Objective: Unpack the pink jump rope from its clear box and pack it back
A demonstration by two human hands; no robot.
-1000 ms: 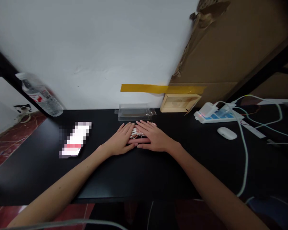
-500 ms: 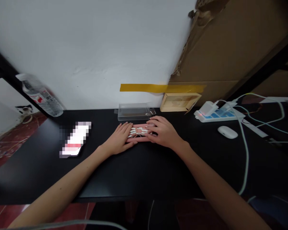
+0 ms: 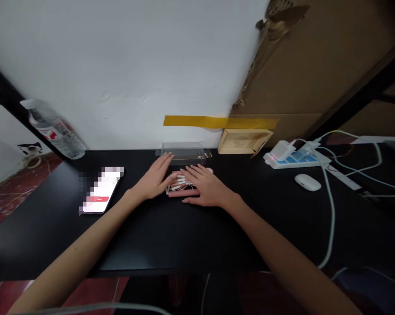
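Our right hand [image 3: 205, 189] now lies flat, fingers spread, over the pink strip of white pieces [image 3: 177, 186] near the back edge of the desk [image 3: 171, 236]. Our left hand [image 3: 153, 180], open, has slid toward the clear plastic box [image 3: 189, 151], perhaps touching it.

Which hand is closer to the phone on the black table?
Left. The left hand lies just right of the phone, with a gap between them. The right hand rests farther right, flat on the pink card.
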